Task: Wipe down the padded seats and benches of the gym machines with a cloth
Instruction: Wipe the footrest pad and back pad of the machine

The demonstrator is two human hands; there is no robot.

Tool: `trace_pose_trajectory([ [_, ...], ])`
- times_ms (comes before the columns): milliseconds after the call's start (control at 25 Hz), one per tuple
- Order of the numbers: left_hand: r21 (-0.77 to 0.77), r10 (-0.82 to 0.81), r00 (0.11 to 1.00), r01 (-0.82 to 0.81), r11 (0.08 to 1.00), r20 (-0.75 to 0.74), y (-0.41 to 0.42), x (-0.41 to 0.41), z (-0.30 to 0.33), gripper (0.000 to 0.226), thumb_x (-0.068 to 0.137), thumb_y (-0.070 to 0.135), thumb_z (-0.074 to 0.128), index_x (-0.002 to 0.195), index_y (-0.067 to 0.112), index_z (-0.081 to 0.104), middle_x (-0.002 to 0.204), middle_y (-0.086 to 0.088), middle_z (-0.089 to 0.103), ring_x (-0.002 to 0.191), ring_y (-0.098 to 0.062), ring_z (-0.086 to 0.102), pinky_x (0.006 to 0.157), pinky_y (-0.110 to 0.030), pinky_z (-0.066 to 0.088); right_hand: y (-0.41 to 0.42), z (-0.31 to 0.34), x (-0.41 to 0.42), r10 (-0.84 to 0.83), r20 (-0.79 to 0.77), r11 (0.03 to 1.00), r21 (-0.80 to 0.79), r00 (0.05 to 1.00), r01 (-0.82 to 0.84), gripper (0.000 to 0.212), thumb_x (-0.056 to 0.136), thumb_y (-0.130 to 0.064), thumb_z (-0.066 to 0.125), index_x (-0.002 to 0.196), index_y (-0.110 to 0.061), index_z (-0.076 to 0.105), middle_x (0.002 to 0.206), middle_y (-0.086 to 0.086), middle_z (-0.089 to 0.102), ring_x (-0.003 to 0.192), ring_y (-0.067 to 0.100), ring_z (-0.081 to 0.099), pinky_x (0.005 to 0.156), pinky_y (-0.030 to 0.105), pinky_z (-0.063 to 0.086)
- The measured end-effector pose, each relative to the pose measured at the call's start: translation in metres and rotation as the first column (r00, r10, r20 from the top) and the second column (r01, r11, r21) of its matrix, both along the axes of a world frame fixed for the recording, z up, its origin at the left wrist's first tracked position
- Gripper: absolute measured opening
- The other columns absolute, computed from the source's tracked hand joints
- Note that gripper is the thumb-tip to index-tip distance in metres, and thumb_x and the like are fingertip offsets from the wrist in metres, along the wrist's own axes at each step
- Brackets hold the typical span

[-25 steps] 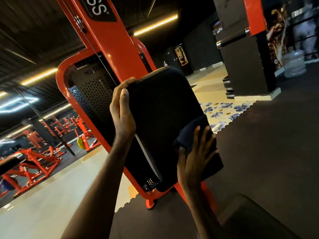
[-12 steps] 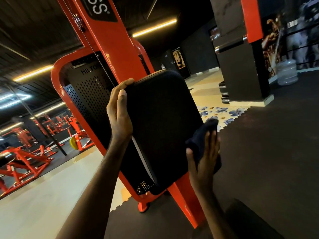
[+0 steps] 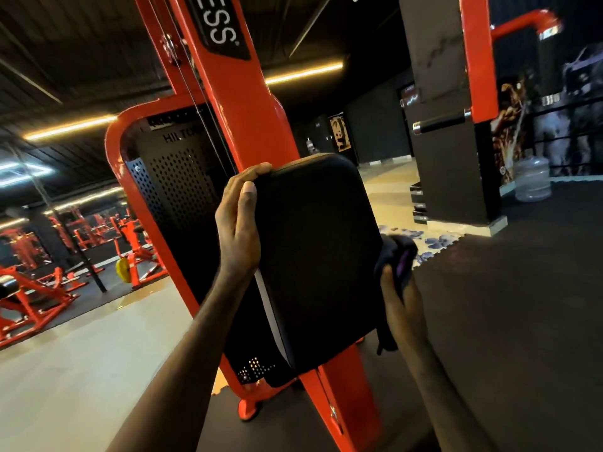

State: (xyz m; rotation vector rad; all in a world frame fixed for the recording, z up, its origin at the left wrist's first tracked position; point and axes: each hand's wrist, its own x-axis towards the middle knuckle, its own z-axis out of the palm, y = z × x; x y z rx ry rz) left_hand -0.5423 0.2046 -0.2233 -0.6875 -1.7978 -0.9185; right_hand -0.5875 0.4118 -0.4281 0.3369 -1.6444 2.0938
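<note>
A black padded back pad (image 3: pixel 315 256) stands nearly upright on the orange machine frame (image 3: pixel 241 102) in front of me. My left hand (image 3: pixel 236 223) grips its upper left corner, fingers curled over the top edge and thumb on the face. My right hand (image 3: pixel 399 301) holds a dark cloth (image 3: pixel 396 256) bunched against the pad's right edge. A strip of cloth hangs below that hand. Most of my right fingers are hidden by the cloth and the pad's edge.
A perforated black shroud (image 3: pixel 182 190) with an orange surround stands behind the pad. A black pillar (image 3: pixel 450 158) rises at the right, with a clear water jug (image 3: pixel 532 181) beyond it. Orange machines (image 3: pixel 36 288) line the far left. Black rubber matting (image 3: pixel 505 321) covers the floor on the right.
My right hand has slid the cloth rightward from the pad's face to its right edge. My left hand keeps its grip on the upper corner.
</note>
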Motion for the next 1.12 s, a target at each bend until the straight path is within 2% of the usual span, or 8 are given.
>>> trace_pose_trajectory([
  [120,0.0,0.005,1.0,-0.005,1.0,0.0,0.001,-0.001,0.002,0.038,0.113,0.018,0.037,0.135,0.008,0.065,0.136,-0.005,0.065,0.132,-0.029,0.057,0.109,-0.063,0.044,0.011,0.018,-0.014,0.102,0.101,0.995,-0.026,0.99,-0.099,0.052,0.095,-0.073,0.046,0.114,-0.03,0.068,0.087,0.002,0.074,0.09,0.028,0.072,0.073,0.039,0.048],
  [240,0.007,0.017,1.0,-0.017,1.0,-0.013,0.0,-0.002,0.002,0.037,0.112,0.019,0.038,0.134,0.009,0.066,0.137,-0.002,0.066,0.133,-0.029,0.056,0.11,-0.063,0.044,0.017,0.071,-0.025,0.204,0.106,0.978,-0.071,0.973,-0.198,0.046,0.105,-0.057,0.046,0.137,-0.027,0.061,0.122,-0.012,0.069,0.118,0.011,0.063,0.097,0.031,0.045],
  [320,0.014,0.022,1.0,-0.022,1.0,-0.02,0.0,0.0,0.002,0.037,0.112,0.02,0.039,0.134,0.01,0.067,0.137,0.0,0.066,0.135,-0.028,0.056,0.111,-0.062,0.043,0.017,0.059,-0.023,0.2,0.067,0.976,-0.098,0.977,-0.193,0.046,0.097,-0.062,0.049,0.13,-0.033,0.064,0.106,-0.018,0.074,0.112,0.012,0.065,0.091,0.027,0.048],
  [440,0.014,0.023,1.0,-0.022,1.0,-0.016,0.002,0.001,0.002,0.037,0.112,0.022,0.038,0.134,0.011,0.067,0.138,0.0,0.066,0.135,-0.027,0.056,0.112,-0.062,0.043,0.021,0.036,-0.01,0.126,0.163,0.991,0.023,0.979,-0.131,0.093,0.077,-0.083,0.042,0.144,-0.019,0.056,0.102,-0.018,0.065,0.098,0.004,0.06,0.078,0.013,0.045],
  [560,0.021,0.007,1.0,-0.006,1.0,-0.023,0.002,0.001,0.002,0.037,0.112,0.023,0.038,0.134,0.012,0.067,0.138,0.001,0.066,0.136,-0.029,0.056,0.112,-0.062,0.042,0.023,0.088,-0.022,0.109,0.148,0.99,0.074,0.983,-0.121,0.071,0.103,-0.065,0.04,0.154,-0.016,0.047,0.135,-0.001,0.064,0.129,0.022,0.058,0.101,0.029,0.043],
  [720,0.028,0.028,0.999,-0.028,0.999,-0.029,0.003,0.003,0.002,0.037,0.112,0.02,0.039,0.134,0.014,0.067,0.137,0.002,0.067,0.136,-0.026,0.056,0.113,-0.059,0.042,0.018,0.135,-0.012,0.147,-0.043,0.985,0.095,0.988,-0.142,0.047,0.1,-0.059,0.055,0.139,-0.033,0.059,0.111,-0.017,0.073,0.111,0.002,0.067,0.091,0.02,0.051],
  [880,0.038,0.024,0.999,-0.023,0.999,-0.035,0.004,0.005,0.002,0.036,0.112,0.02,0.039,0.134,0.013,0.068,0.136,0.003,0.068,0.135,-0.025,0.056,0.113,-0.058,0.043,0.014,0.095,0.002,0.043,0.035,0.995,0.092,0.998,-0.046,0.039,0.097,-0.061,0.057,0.116,-0.029,0.068,0.093,-0.006,0.075,0.101,0.019,0.072,0.081,0.035,0.055],
  [1120,0.048,0.032,0.999,-0.03,0.998,-0.042,0.005,0.004,0.002,0.036,0.112,0.019,0.04,0.134,0.014,0.068,0.135,0.005,0.068,0.134,-0.022,0.057,0.112,-0.055,0.044,0.008,0.17,-0.018,-0.003,0.002,0.999,0.051,1.0,0.003,0.048,0.103,-0.063,0.052,0.104,-0.018,0.069,0.087,-0.001,0.07,0.084,0.015,0.068,0.069,0.03,0.048],
])
